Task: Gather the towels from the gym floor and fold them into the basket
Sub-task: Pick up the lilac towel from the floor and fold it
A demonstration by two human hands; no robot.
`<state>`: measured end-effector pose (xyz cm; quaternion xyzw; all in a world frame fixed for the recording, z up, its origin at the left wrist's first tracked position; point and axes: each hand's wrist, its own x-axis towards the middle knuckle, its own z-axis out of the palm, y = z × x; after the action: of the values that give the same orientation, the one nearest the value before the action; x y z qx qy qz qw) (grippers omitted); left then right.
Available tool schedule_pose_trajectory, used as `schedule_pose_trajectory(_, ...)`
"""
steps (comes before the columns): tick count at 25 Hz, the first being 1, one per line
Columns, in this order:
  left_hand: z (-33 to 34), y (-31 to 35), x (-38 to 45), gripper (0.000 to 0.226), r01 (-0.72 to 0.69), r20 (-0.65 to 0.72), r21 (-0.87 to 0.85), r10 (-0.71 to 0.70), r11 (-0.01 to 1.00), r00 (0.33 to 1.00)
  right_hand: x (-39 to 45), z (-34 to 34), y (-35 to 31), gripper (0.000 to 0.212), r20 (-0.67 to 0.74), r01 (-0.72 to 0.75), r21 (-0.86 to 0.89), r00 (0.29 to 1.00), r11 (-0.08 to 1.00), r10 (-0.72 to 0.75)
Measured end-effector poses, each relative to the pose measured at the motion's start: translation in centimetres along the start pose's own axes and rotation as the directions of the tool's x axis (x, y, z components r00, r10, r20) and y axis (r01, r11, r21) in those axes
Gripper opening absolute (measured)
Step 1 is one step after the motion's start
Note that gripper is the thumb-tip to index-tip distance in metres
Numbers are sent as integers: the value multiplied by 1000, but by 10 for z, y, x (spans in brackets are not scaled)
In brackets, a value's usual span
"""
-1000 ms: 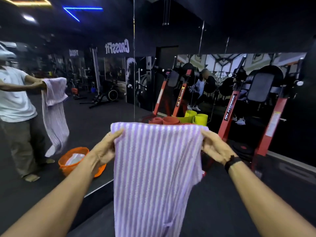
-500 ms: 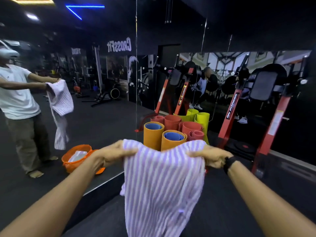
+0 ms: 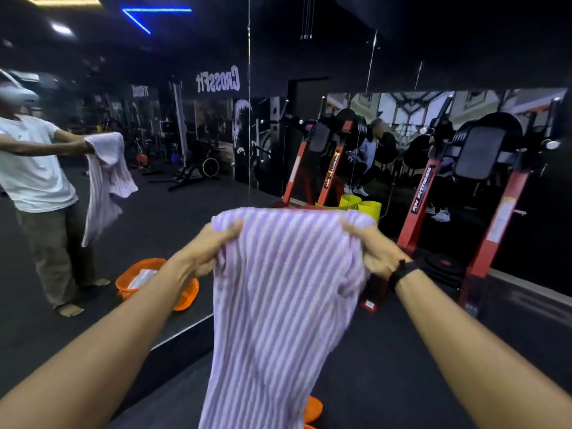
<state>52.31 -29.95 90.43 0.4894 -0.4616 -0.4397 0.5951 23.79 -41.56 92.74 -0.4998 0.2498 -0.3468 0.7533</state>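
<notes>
Towel (image 3: 284, 292), purple-striped, hangs at arm's length in front of the person, left hand (image 3: 204, 252) and right hand (image 3: 371, 249) each gripping a bunched top corner, apparently to let it drape straight for folding, with the orange basket (image 3: 314, 408) partly visible on the floor below it.

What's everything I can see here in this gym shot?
Striped towel: one, purple and white, held up centre, hanging down.
Basket: one, orange, only an edge visible under the towel; its mirror image shows at left.
Rolled mats: at least two, yellow, behind the towel.
Gym machines: two, red and black, right.
Mirror wall: one, left, reflecting the person.
Wristband: one, black, right wrist.
Left hand: grips the towel's top edge.
Right hand: grips the towel's top edge.
</notes>
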Motion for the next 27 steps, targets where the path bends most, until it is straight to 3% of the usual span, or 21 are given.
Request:
schedule_pose_trajectory(1, 4, 8, 3, 49, -3, -49, -86, -1, 996, 999, 0, 8, -3, 35, 37, 50, 41, 998, 998, -52)
schedule_pose_trajectory(3, 13, 26, 12, 33, 34, -124, -56, -41, 998, 992, 2, 23, -7, 18, 70, 84, -76, 994, 994, -79)
schedule_pose_trajectory(5, 15, 40, 19, 37, 4, -176, 114, 16, 993, 984, 10, 30, -6, 10, 32, 153, -159, 988, 975, -150)
schedule_pose_trajectory(7, 5, 49, 26, 38, -76, -235, 280, 146, 957, 961, 18, 30, -13, 5, -91, 180, -110, 977, 977, -191)
schedule_pose_trajectory(10, -15, 59, 27, 53, -171, -221, 484, 309, 858, 925, 21, 24, -29, 5, -161, 149, -79, 974, 986, -160)
schedule_pose_trajectory(13, -28, 60, 28, 71, -147, -245, 601, 357, 785, 901, 23, 24, -36, 7, -157, 95, -121, 981, 988, -113)
schedule_pose_trajectory(15, -28, 64, 25, 67, -86, -270, 704, 377, 705, 886, 23, 26, -44, 7, -179, 90, -119, 978, 989, -111)
schedule_pose_trajectory(16, -26, 65, 24, 62, -82, -280, 707, 384, 703, 880, 22, 26, -49, 7, -195, 102, -87, 974, 991, -118)
schedule_pose_trajectory(17, -22, 66, 24, 59, -92, -314, 641, 371, 762, 874, 22, 24, -52, 9, -179, 111, -44, 977, 993, -117)
schedule_pose_trajectory(19, -11, 70, 20, 49, -110, -370, 310, 226, 944, 901, 19, 22, -50, 18, -22, 124, -49, 992, 991, -125)
schedule_pose_trajectory(21, -8, 68, 16, 34, -71, -205, 96, 89, 993, 975, 13, 23, -37, 35, 89, 102, -223, 992, 969, -84)
schedule_pose_trajectory(23, -10, 58, 12, 37, -57, 16, 167, 55, 984, 998, 15, 18, -31, 49, 76, 124, -230, 991, 965, -109)
schedule_pose_trajectory(24, -10, 52, 11, 42, -76, 45, 157, 70, 985, 997, 14, 17, -31, 45, 56, 144, -221, 989, 965, -135)
schedule_pose_trajectory(27, -10, 38, 15, 25, -135, -39, 80, 138, 988, 990, 14, 9, -37, 28, -25, 35, -458, 998, 888, -52)
